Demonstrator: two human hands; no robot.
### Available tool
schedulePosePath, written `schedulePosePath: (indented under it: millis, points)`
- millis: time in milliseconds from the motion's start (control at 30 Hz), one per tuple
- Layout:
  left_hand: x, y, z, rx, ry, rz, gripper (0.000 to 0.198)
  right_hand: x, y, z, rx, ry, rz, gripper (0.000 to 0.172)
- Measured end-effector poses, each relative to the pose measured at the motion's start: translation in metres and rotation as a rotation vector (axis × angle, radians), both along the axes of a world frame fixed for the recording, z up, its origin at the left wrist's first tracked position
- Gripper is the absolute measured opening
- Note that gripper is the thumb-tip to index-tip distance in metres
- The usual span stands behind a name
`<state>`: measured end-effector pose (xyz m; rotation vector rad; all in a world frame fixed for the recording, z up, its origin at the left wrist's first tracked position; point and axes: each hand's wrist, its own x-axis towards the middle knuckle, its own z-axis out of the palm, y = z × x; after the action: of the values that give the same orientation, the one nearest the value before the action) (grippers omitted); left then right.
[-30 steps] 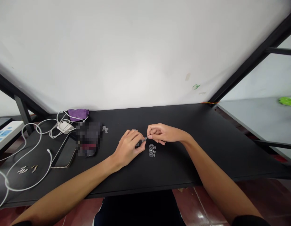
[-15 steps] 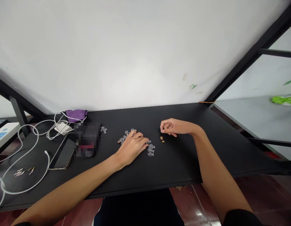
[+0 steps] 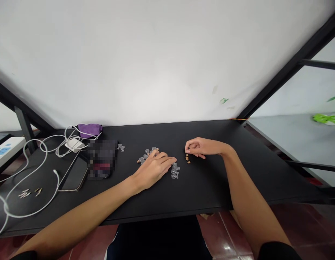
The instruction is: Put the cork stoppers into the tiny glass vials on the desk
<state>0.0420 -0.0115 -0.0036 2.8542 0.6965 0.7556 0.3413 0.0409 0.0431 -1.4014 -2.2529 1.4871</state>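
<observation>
The left hand lies palm-down on the black desk, its fingers stretched wide and flat. Their tips end just beside a small group of clear glass mini bottles, while a looser cluster of bottles sits just beyond the fingers, partly hidden by them. The right hand is curled, its fingertips drawn narrowly together; anything between them would be hidden. Tan cork bits lie just below them. Farther left, a pixelated object cannot be made out.

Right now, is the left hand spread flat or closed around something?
Spread flat: the left hand lies palm-down on the black desk, fingers extended toward small clear glass bottles, nothing visibly gripped.
</observation>
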Motion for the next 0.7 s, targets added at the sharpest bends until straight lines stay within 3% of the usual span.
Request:
schedulePosePath:
  millis: [167,300,700]
  points:
    - [-0.021,0.004,0.021,-0.075,0.016,0.087,0.023,-0.005,-0.001,0.001,0.054,0.044,-0.044,0.043]
    - [-0.041,0.016,0.033,-0.115,0.153,0.028,0.021,-0.011,0.0,-0.002,0.092,0.068,-0.06,0.041]
    - [-0.036,0.013,0.028,-0.079,0.236,-0.014,0.014,-0.024,-0.004,-0.002,0.129,0.111,-0.073,0.039]
